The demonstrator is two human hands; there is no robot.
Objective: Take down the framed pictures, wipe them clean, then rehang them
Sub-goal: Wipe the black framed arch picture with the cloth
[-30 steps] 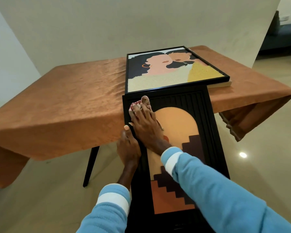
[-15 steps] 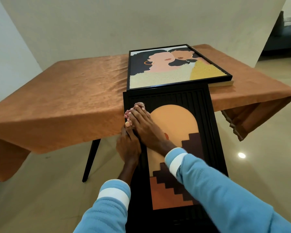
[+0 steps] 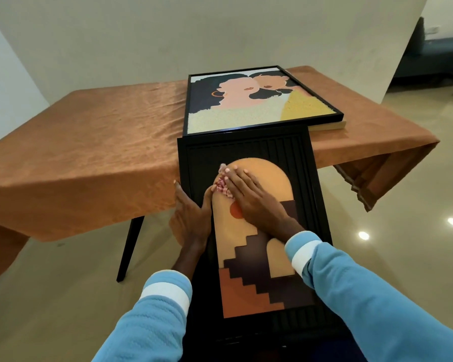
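Black picture frame (image 3: 246, 150), lengthwise toward table (image 3: 102, 142)

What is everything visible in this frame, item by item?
arch picture: one, black frame, orange-brown art; leaning from table edge toward the person
portrait picture: one, black frame; flat on table
tan board: one, under portrait picture's right corner
cloth: one, red-white; on arch picture under right hand
table: one, orange cover, black leg
sofa: one, dark blue, far right
left hand: grip on arch picture's left edge
right hand: flat, pressing cloth
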